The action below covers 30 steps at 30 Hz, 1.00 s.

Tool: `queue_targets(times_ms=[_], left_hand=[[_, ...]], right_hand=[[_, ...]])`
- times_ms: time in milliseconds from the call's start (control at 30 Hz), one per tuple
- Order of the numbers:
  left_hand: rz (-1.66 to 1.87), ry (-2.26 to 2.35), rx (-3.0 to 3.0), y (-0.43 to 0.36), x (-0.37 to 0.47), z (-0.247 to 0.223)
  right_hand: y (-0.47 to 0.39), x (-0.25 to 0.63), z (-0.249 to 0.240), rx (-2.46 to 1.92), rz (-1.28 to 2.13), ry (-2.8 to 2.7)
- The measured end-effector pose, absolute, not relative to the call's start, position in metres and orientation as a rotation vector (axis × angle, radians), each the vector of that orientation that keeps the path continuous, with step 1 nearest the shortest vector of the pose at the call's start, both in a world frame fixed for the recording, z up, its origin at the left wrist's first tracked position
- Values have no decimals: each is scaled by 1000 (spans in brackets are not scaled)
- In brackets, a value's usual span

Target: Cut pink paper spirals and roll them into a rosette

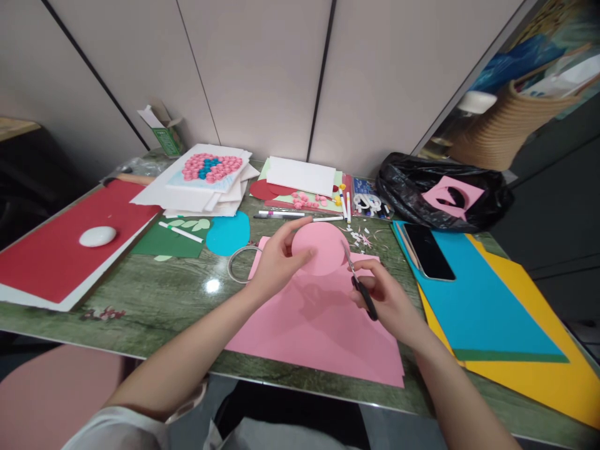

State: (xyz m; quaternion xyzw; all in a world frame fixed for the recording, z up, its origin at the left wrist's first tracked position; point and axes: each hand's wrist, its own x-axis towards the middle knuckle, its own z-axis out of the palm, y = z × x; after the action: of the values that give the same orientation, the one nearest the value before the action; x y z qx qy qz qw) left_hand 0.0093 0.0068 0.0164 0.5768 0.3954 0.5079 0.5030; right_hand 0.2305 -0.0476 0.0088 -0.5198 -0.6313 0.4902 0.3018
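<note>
Between thumb and fingers, my left hand (pixel 281 253) pinches the left edge of a round pink paper disc (pixel 323 247). My right hand (pixel 379 294) is closed around black-handled scissors (pixel 364 295), whose blades point up and touch the disc's right edge. Both hands are above a large pink paper sheet (pixel 319 331) lying on the table. Small white and pink paper scraps (pixel 360 237) lie just beyond the disc. A roll of tape (pixel 234 265) rests left of the pink sheet.
Red board (pixel 70 244) with a white mouse (pixel 97 236) at left; crafted picture (pixel 209 169) on papers behind. At right, a black bag (pixel 398 187) holds a cut pink sheet (pixel 445 190); a phone (pixel 429 250) lies on blue paper (pixel 497 306). Pens (pixel 281 214) sit behind the disc.
</note>
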Motion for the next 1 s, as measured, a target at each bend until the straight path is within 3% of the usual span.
queue_targets(times_ms=[1000], left_hand=[[1070, 932, 1446, 6, 8, 17]], right_hand=[[-48, 229, 17, -1421, 1368, -1590]])
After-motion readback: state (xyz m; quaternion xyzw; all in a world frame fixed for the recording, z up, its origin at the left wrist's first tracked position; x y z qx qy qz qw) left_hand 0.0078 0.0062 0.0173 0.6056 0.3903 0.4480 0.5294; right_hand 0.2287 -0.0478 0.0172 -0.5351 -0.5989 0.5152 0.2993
